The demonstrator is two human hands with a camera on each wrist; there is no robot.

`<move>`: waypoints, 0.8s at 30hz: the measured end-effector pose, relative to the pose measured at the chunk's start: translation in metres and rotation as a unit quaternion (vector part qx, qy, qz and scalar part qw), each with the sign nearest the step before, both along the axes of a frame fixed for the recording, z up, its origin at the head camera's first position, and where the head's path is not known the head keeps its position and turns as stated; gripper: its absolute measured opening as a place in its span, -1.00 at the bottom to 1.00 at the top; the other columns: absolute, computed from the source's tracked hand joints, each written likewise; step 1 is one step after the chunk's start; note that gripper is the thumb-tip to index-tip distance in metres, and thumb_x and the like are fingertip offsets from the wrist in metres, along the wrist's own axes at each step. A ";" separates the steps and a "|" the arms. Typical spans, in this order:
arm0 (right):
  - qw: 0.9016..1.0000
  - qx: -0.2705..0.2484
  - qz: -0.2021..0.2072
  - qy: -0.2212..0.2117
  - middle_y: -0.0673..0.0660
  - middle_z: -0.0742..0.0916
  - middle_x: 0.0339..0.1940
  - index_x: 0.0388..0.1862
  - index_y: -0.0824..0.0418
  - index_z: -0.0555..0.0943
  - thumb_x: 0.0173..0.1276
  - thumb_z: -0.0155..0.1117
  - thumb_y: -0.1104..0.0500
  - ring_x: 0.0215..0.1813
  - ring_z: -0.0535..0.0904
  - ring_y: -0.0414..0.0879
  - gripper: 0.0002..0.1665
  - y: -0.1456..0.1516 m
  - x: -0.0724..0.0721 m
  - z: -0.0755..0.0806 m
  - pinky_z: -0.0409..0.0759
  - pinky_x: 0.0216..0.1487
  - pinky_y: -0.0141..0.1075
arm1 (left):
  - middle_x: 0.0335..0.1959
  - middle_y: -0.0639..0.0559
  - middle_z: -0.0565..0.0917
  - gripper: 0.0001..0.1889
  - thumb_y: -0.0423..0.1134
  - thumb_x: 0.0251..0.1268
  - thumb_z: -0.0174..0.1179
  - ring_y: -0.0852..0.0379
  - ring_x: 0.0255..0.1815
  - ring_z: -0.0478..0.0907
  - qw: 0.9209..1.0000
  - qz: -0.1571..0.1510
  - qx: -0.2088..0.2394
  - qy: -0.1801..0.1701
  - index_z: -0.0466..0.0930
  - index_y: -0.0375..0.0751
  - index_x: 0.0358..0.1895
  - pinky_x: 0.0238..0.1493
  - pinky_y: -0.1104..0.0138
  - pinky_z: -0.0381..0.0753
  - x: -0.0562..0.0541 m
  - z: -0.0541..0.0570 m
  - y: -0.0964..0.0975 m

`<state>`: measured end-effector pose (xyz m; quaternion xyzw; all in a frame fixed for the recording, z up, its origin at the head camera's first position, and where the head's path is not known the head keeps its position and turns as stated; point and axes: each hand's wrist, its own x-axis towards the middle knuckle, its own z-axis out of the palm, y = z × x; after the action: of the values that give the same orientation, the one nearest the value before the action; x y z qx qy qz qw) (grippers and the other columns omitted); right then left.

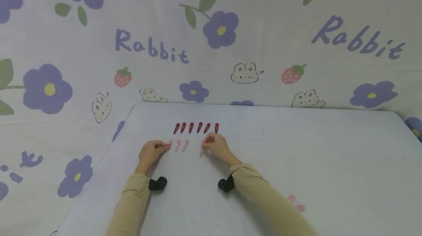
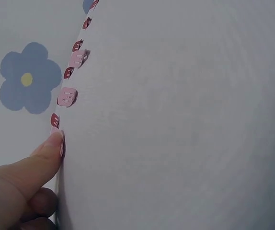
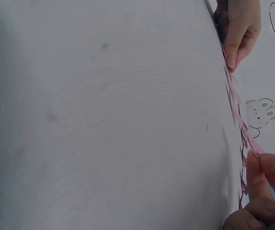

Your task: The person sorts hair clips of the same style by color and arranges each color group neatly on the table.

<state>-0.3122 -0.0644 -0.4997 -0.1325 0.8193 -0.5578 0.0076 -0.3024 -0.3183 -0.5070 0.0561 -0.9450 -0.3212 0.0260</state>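
My left hand [image 1: 151, 153] pinches the leftmost pink snap hair clip [image 1: 170, 142] of a short row on the white table. In the left wrist view, the thumb [image 2: 46, 152] covers most of that clip. Just right of it lie two more pink clips [image 1: 177, 145], side by side and upright to the row. My right hand [image 1: 219, 146] holds another pink hair clip [image 1: 202, 150] between thumb and fingertips, a gap away from the row's right end. Behind the pink clips runs a row of several dark red hair clips [image 1: 191, 127]; the rightmost is close behind the right hand.
Two pink clips [image 1: 300, 208] lie near the right forearm, partly hidden by the sleeve. Black wrist-camera mounts [image 1: 158, 183] stick out inward from both cuffs. The white table [image 1: 329, 155] ends at a patterned cloth [image 1: 263, 45] behind and to the left.
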 end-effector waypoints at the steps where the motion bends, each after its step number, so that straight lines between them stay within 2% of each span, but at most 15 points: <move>1: 1.000 0.002 -0.002 0.003 0.15 0.62 -0.52 -0.50 0.31 0.51 0.05 0.31 0.30 -0.52 0.45 -0.11 -0.86 -0.001 -0.001 -0.002 0.36 -0.53 -0.31 | -0.67 0.16 0.49 -0.76 -0.04 0.01 0.30 0.18 -0.62 0.28 1.000 0.002 -0.001 0.000 0.70 -0.14 -0.37 -0.59 0.35 0.19 0.000 0.000 0.000; 2: 1.000 -0.001 -0.005 0.007 0.14 0.63 -0.51 -0.50 0.28 0.52 0.05 0.32 0.28 -0.51 0.46 -0.10 -0.87 -0.002 -0.002 -0.001 0.37 -0.52 -0.30 | -0.68 0.16 0.48 -0.75 -0.04 0.00 0.30 0.18 -0.62 0.27 1.000 0.002 -0.002 0.001 0.70 -0.14 -0.37 -0.59 0.35 0.19 0.001 0.000 0.000; 4: 0.999 -0.017 -0.001 0.036 0.08 0.62 -0.54 -0.54 0.19 0.53 0.04 0.32 0.22 -0.55 0.45 -0.13 -0.87 -0.004 -0.022 -0.032 0.36 -0.58 -0.32 | -0.69 0.15 0.46 -0.75 -0.05 0.01 0.30 0.19 -0.63 0.26 1.000 -0.002 0.000 0.003 0.70 -0.16 -0.36 -0.60 0.35 0.18 0.001 0.000 0.000; 5: 0.999 -0.019 -0.002 0.036 0.08 0.62 -0.53 -0.54 0.18 0.52 0.03 0.33 0.20 -0.54 0.47 -0.13 -0.86 -0.006 -0.031 -0.044 0.38 -0.57 -0.31 | -0.69 0.15 0.46 -0.75 -0.05 0.01 0.30 0.19 -0.63 0.26 1.000 -0.005 0.001 0.004 0.70 -0.16 -0.36 -0.60 0.35 0.17 0.002 0.000 0.000; 9: 1.000 -0.028 -0.005 -0.008 0.06 0.65 -0.48 -0.54 0.19 0.52 0.01 0.39 0.14 -0.45 0.54 -0.11 -0.79 -0.014 -0.072 -0.093 0.43 -0.50 -0.24 | -0.68 0.15 0.48 -0.75 -0.05 0.01 0.30 0.19 -0.63 0.28 1.000 -0.006 0.005 0.007 0.70 -0.17 -0.36 -0.60 0.35 0.19 0.003 0.002 0.001; 10: 1.000 -0.029 -0.003 -0.002 0.06 0.66 -0.47 -0.54 0.18 0.52 0.02 0.39 0.14 -0.43 0.55 -0.12 -0.79 -0.015 -0.075 -0.096 0.43 -0.48 -0.25 | -0.68 0.16 0.48 -0.75 -0.05 0.01 0.30 0.19 -0.62 0.29 1.000 -0.004 0.005 0.007 0.70 -0.17 -0.37 -0.59 0.35 0.20 0.003 0.002 0.001; 11: 1.000 -0.028 -0.001 0.004 0.04 0.66 -0.46 -0.54 0.17 0.51 0.02 0.39 0.12 -0.42 0.55 -0.13 -0.78 -0.016 -0.076 -0.095 0.44 -0.47 -0.26 | -0.68 0.16 0.49 -0.75 -0.05 0.00 0.30 0.19 -0.62 0.29 1.000 -0.002 0.005 0.007 0.70 -0.16 -0.37 -0.59 0.35 0.20 0.003 0.003 0.001; 13: 1.000 -0.021 0.001 0.013 0.03 0.65 -0.49 -0.56 0.16 0.50 0.04 0.38 0.14 -0.43 0.55 -0.15 -0.79 -0.017 -0.069 -0.082 0.43 -0.46 -0.27 | -0.69 0.16 0.47 -0.75 -0.05 0.00 0.30 0.19 -0.62 0.28 1.000 0.001 0.005 0.007 0.70 -0.16 -0.37 -0.59 0.35 0.20 0.003 0.003 0.001; 16: 0.999 0.005 -0.009 0.043 0.02 0.64 -0.56 -0.59 0.16 0.50 0.05 0.35 0.20 -0.49 0.52 -0.17 -0.82 -0.017 -0.048 -0.051 0.40 -0.49 -0.32 | -0.70 0.16 0.46 -0.75 -0.05 0.01 0.30 0.19 -0.63 0.26 1.000 -0.005 0.006 0.008 0.70 -0.16 -0.35 -0.59 0.35 0.18 0.003 0.003 0.002; 18: 0.999 0.040 -0.027 0.015 0.08 0.63 -0.57 -0.57 0.26 0.51 0.05 0.33 0.28 -0.50 0.50 -0.14 -0.85 -0.019 -0.030 -0.024 0.40 -0.45 -0.28 | -0.70 0.16 0.45 -0.75 -0.05 0.02 0.30 0.19 -0.63 0.26 1.000 -0.007 0.006 0.010 0.70 -0.16 -0.35 -0.60 0.35 0.18 0.003 0.002 0.002; 21: 0.996 0.073 -0.043 0.013 0.07 0.60 -0.60 -0.55 0.29 0.51 0.07 0.31 0.30 -0.54 0.43 -0.17 -0.86 -0.023 -0.019 -0.009 0.35 -0.49 -0.33 | -0.69 0.17 0.46 -0.75 -0.04 0.01 0.30 0.20 -0.63 0.27 1.000 -0.002 0.005 0.012 0.70 -0.15 -0.36 -0.59 0.35 0.19 0.002 0.000 0.002; 24: 0.993 0.106 -0.046 0.012 0.02 0.55 -0.61 -0.53 0.25 0.49 0.09 0.30 0.26 -0.54 0.37 -0.20 -0.85 -0.028 -0.015 -0.005 0.31 -0.51 -0.36 | -0.69 0.16 0.47 -0.75 -0.04 0.00 0.30 0.19 -0.62 0.27 1.000 0.007 0.002 0.015 0.70 -0.15 -0.36 -0.59 0.35 0.19 0.002 -0.002 0.001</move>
<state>-0.3269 -0.0920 -0.5042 -0.0996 0.8790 -0.4661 -0.0144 -0.3000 -0.3174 -0.5086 0.0579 -0.9436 -0.3234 0.0418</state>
